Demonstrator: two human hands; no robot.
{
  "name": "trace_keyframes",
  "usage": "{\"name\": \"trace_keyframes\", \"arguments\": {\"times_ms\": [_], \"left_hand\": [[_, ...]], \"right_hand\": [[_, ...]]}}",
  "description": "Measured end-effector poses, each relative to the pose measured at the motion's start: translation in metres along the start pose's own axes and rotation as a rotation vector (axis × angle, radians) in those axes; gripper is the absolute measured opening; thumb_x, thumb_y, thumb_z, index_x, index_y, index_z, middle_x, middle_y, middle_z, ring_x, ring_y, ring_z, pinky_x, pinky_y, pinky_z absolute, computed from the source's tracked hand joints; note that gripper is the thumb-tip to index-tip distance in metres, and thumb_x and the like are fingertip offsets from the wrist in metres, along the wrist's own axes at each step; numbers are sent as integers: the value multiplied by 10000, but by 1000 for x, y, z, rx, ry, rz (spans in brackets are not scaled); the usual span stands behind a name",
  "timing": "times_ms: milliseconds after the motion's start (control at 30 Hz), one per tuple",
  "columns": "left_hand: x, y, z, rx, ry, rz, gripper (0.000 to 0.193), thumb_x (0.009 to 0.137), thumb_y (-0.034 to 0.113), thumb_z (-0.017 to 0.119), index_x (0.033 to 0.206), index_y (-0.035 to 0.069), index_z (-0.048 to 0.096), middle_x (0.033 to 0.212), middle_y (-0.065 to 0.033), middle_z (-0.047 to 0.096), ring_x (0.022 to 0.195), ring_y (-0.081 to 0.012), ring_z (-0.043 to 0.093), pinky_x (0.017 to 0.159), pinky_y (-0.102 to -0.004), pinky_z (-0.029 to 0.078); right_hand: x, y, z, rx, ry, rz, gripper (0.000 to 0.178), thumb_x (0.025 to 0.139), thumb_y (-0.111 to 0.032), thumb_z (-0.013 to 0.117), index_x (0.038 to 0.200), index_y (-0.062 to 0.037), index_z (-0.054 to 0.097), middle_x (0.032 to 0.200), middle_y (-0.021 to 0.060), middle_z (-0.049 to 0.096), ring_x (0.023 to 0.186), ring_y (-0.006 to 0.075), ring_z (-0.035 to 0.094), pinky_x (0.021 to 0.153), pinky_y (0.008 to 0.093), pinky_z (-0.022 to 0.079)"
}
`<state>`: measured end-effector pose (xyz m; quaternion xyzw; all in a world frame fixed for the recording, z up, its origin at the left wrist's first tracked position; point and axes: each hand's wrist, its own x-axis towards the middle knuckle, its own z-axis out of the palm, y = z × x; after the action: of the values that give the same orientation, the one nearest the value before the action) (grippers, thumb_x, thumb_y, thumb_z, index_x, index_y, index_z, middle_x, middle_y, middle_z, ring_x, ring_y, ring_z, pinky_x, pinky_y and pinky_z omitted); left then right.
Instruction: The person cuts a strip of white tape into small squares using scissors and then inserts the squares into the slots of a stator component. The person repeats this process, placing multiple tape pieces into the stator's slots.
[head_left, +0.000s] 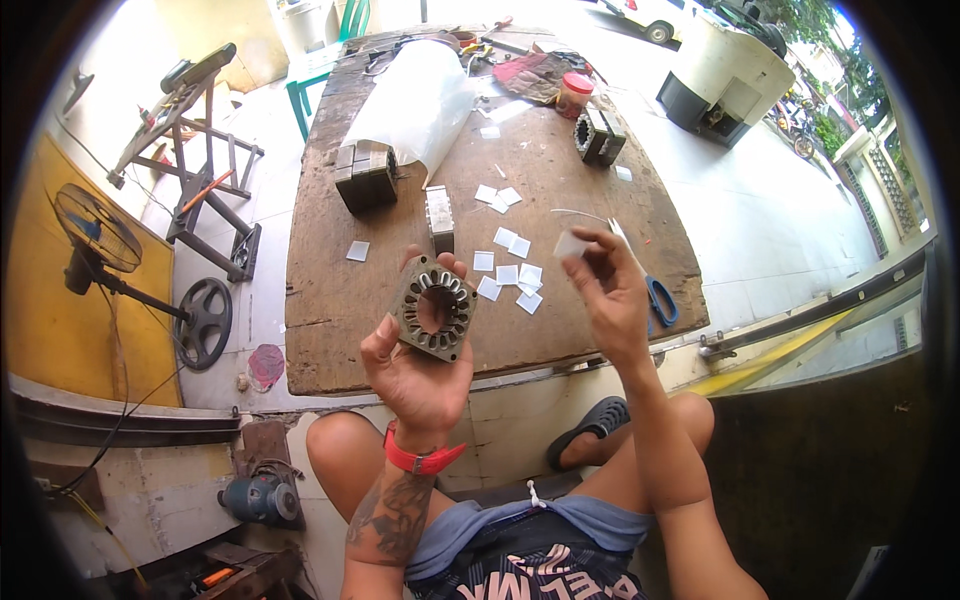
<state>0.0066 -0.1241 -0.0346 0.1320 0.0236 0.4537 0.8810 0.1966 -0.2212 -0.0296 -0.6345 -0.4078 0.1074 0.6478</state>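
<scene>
My left hand (415, 375) holds up a square metal motor stator core (457, 345), its round bore and ring of slots facing me. White liners show in several of the slots. Between the thumb and fingers of my right hand (608, 285) is a small white insulation paper square (570, 246), held apart from the core and to its right. More white squares (507, 274) lie scattered on the wooden table (360, 310) between my hands. Scissors with blue handles (660, 300) rest beside my right wrist, their blades partly hidden behind it.
Other stator cores stand on the table: a block at left (366, 178), a narrow one (440, 218) and a pair at right (599, 137). A clear plastic bag (415, 105), a red-lidded jar (574, 95) and a crumpled cloth (530, 76) lie farther back. A fan (100, 230) stands left.
</scene>
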Motion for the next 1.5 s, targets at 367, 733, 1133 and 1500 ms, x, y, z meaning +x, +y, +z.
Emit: {"name": "trace_keyframes", "arguments": {"times_ms": [367,733,1133,1500], "left_hand": [[-9,-16,-2,210,-52,5,865,919,433,564,1596,-46,318,1511,-206,518,1450,-300,470,1248,-401,336],[-8,-13,-6,135,-79,27,791,966,457,524,1584,-10,363,1487,-187,542,1399,-304,500,1212,-418,372],[9,14,0,20,73,-148,883,1038,721,410,1537,-6,465,1435,-241,603,1234,-356,640,1072,-505,534],[4,8,0,-150,54,-141,747,997,466,475,1556,-27,423,1480,-199,576,1373,-348,553,1192,-523,429]], "right_hand": [[-22,-25,35,-452,-267,-562,348,811,-62,798,1138,-54,677,1082,108,663,1001,310,666,871,436,562],[-34,-22,45,-260,-281,-410,307,903,-76,778,1200,-87,702,1232,108,665,1104,309,656,929,422,564],[123,61,39,-933,-353,-146,306,1026,-255,654,1299,-123,695,1177,165,666,1219,345,606,1033,448,458],[50,-8,15,-375,-235,-160,242,979,-112,734,1208,-38,707,1019,122,733,870,184,704,796,367,566]]}}
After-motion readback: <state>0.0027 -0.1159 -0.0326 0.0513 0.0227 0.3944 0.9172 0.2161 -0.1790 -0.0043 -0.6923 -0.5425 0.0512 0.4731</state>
